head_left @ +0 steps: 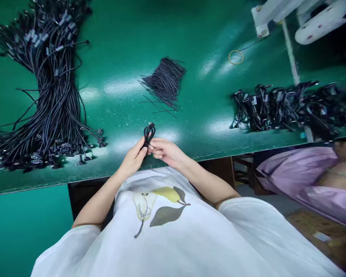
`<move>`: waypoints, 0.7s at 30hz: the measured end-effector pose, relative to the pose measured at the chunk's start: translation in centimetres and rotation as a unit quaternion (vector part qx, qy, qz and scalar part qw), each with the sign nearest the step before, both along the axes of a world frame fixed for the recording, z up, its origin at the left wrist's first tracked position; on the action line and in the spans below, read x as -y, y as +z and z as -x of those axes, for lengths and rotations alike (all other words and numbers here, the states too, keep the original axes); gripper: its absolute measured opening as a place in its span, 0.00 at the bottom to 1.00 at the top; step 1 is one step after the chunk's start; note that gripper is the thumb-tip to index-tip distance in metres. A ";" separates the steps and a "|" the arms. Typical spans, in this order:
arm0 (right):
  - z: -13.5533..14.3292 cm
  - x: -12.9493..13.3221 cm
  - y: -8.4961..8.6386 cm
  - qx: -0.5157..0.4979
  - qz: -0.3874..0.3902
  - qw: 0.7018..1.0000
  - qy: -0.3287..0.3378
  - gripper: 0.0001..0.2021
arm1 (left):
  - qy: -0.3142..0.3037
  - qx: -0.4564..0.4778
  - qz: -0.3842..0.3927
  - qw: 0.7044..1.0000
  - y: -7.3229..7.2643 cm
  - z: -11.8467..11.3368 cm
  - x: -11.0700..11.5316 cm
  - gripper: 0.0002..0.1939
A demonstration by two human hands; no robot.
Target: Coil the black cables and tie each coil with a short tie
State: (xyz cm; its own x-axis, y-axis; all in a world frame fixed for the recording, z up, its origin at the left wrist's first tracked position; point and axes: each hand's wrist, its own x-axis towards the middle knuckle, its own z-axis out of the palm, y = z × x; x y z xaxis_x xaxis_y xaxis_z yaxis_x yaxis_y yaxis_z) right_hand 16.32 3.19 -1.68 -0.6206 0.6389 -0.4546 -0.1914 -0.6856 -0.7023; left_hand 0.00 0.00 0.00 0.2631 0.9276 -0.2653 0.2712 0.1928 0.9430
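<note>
A black cable (149,132), folded into a small looped bundle, stands up above the table's front edge with its plug end at the top. My left hand (135,157) is closed round the lower part of this bundle, thumb pressed against it. Against the bundle's right side, my right hand (166,151) has its thumb and fingers pinched together; what lies between those fingertips is too small to make out. Beyond both hands lies a loose pile of short black twist ties (165,82), a few strewn toward me.
At the left, a large heap of unfolded black cables (57,88) spreads across the green table (118,46). Several bundled cables (279,105) lie in a row at the right. Near a white machine part (261,23) is a yellow ring (236,57). A person in purple clothing (296,165) is at far right.
</note>
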 end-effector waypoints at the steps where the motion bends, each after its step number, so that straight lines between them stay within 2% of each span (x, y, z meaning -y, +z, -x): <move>1: -0.1 0.1 0.1 0.013 -0.012 1.000 -0.001 0.15 | 0.005 0.027 0.026 0.999 -0.1 0.1 0.1 0.23; 3: -0.3 0.3 0.3 0.072 -0.090 0.993 -0.012 0.15 | 0.018 0.080 0.070 0.994 -0.4 0.2 0.2 0.23; 4: -0.5 0.3 0.5 0.121 -0.157 0.980 -0.021 0.15 | 0.026 0.106 0.089 0.990 -0.5 0.2 0.3 0.23; 5: -0.7 0.2 0.7 0.198 -0.260 0.944 -0.043 0.15 | 0.039 0.140 0.109 0.983 -0.6 0.2 0.2 0.23; 6: -1.0 0.1 1.0 0.276 -0.373 0.884 -0.060 0.16 | 0.051 0.169 0.123 0.977 -0.6 0.2 0.1 0.23; 7: -1.2 -0.2 1.2 0.340 -0.479 0.806 -0.067 0.18 | 0.058 0.187 0.128 0.972 -0.6 0.2 0.0 0.22; 9: -1.7 -0.9 1.3 0.392 -0.636 0.664 -0.029 0.19 | 0.054 0.197 0.120 0.972 -0.5 0.2 -0.3 0.20; 11: -2.0 -1.6 1.1 0.382 -0.733 0.561 0.048 0.19 | 0.029 0.194 0.111 0.974 -0.2 0.3 -0.6 0.15; 12: -2.2 -2.0 0.9 0.371 -0.762 0.525 0.080 0.19 | 0.015 0.191 0.110 0.975 -0.1 0.5 -0.6 0.14; 13: -2.3 -2.2 0.6 0.366 -0.778 0.499 0.106 0.19 | 0.004 0.182 0.105 0.978 0.0 0.7 -0.6 0.14; 15: -2.7 -2.6 0.1 0.376 -0.784 0.475 0.133 0.19 | -0.008 0.137 0.072 0.988 0.1 1.3 -0.4 0.18; 17: -3.1 -2.6 -0.4 0.411 -0.769 0.470 0.135 0.19 | 0.003 0.050 0.012 0.999 -0.1 2.1 0.0 0.23; 19: -3.3 -2.3 -0.7 0.450 -0.751 0.469 0.116 0.19 | 0.026 -0.027 -0.043 0.998 -0.4 2.8 0.4 0.23; 21: -3.3 -1.9 -0.8 0.472 -0.736 0.475 0.098 0.19 | 0.046 -0.062 -0.086 0.993 -0.7 3.2 0.7 0.22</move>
State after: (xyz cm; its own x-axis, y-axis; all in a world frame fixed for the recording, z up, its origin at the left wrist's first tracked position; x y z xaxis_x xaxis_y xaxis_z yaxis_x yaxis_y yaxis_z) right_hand 19.65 5.13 -2.44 -0.6977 0.6674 0.2606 0.6514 0.7423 -0.1571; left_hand -3.24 -0.65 -0.66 0.1503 0.9806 -0.1257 0.3760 0.0609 0.9246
